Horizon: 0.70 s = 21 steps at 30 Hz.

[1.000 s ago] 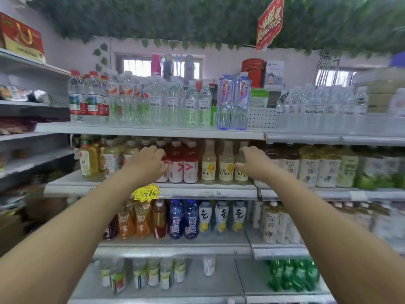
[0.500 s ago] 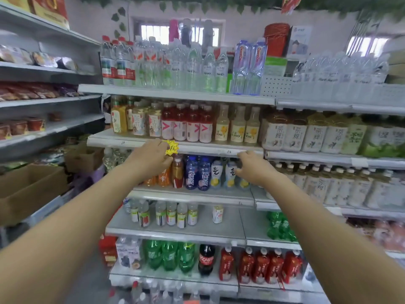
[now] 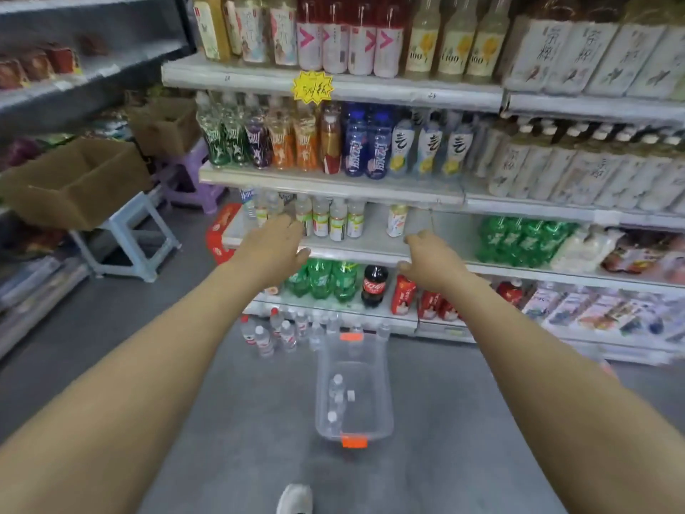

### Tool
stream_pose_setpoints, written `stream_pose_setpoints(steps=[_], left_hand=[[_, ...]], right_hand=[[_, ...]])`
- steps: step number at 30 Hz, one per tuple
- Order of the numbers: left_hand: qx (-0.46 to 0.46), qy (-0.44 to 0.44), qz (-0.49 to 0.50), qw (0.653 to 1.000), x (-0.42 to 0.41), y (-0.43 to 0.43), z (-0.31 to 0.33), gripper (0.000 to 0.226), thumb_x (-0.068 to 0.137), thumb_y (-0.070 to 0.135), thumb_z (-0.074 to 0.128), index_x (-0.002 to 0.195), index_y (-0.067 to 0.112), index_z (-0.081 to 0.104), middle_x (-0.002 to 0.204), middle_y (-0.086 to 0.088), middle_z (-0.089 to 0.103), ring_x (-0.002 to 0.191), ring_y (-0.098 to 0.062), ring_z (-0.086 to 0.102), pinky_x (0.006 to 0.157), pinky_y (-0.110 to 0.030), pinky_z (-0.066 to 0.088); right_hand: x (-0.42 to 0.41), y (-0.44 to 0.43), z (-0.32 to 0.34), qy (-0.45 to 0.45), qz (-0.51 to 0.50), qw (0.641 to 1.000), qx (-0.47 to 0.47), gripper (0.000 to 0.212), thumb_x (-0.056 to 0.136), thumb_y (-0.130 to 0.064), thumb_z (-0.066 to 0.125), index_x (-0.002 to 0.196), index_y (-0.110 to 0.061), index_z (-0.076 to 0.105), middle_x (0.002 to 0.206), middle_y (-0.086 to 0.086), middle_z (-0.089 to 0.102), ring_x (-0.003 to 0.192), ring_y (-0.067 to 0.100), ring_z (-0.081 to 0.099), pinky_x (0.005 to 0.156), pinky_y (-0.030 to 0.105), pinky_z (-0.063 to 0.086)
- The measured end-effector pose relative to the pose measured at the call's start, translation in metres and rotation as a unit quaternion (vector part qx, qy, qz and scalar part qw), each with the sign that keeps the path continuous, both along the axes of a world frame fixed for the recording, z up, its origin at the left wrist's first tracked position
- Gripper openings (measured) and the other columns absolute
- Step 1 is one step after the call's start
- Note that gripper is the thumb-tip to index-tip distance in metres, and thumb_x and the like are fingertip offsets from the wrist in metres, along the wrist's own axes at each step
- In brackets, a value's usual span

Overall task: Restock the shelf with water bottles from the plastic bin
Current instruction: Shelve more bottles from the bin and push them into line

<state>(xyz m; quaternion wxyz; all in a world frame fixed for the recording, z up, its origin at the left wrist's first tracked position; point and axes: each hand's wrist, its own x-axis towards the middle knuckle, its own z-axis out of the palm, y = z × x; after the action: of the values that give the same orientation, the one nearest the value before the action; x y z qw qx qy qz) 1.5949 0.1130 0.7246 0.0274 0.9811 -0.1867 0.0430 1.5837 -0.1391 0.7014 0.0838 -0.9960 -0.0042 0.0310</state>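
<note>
A clear plastic bin (image 3: 383,369) with orange latches sits on the grey floor (image 3: 111,328), just in front of the drinks shelf (image 3: 333,181). A few water bottles (image 3: 336,382) lie inside it. More water bottles stand loose on the floor (image 3: 265,337) at the shelf's base. Both arms reach forward, and the left hand (image 3: 274,243) and right hand (image 3: 430,257) are empty, fingers loosely relaxed. In the past second the hands have dropped from the upper rows and the view has tipped down, bringing the bin into sight. This is likely a reach for the next bottles. Cardboard boxes (image 3: 74,179) rest on stools to the left.
</note>
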Motion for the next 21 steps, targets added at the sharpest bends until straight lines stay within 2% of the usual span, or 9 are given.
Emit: stream_pose_setpoints(steps=[7,14,21], left_hand=[[-0.008,0.064,-0.041,0.997,0.042,0.02,-0.093,0.04,0.094,0.031,0.046,0.122,0.002,0.047,0.121,-0.015,0.049,0.113,-0.031,0.044,0.09,-0.042,0.041],[-0.014,0.167,-0.058,0.984,0.093,0.049,-0.196,0.04,0.093,0.032,0.048,0.124,0.008,0.049,0.124,-0.012,0.05,0.116,-0.03,0.045,0.085,-0.037,0.039],[0.009,0.262,-0.087,0.961,0.105,0.061,-0.299,0.046,0.093,0.036,0.045,0.127,0.006,0.048,0.128,-0.013,0.049,0.12,-0.031,0.043,0.094,-0.04,0.039]], right_hand=[[0.024,0.027,-0.087,0.057,-0.04,0.997,0.015,0.041,0.087,-0.026,0.052,0.122,-0.005,0.049,0.125,0.018,0.049,0.114,0.036,0.048,0.088,0.042,0.044],[0.053,0.053,-0.18,0.146,-0.099,0.983,0.052,0.053,0.088,-0.029,0.058,0.135,-0.008,0.044,0.133,0.015,0.045,0.125,0.032,0.041,0.098,0.037,0.04],[0.059,0.075,-0.283,0.202,-0.105,0.973,0.048,0.053,0.092,-0.031,0.053,0.139,-0.011,0.04,0.139,0.009,0.042,0.126,0.027,0.04,0.1,0.034,0.037]])
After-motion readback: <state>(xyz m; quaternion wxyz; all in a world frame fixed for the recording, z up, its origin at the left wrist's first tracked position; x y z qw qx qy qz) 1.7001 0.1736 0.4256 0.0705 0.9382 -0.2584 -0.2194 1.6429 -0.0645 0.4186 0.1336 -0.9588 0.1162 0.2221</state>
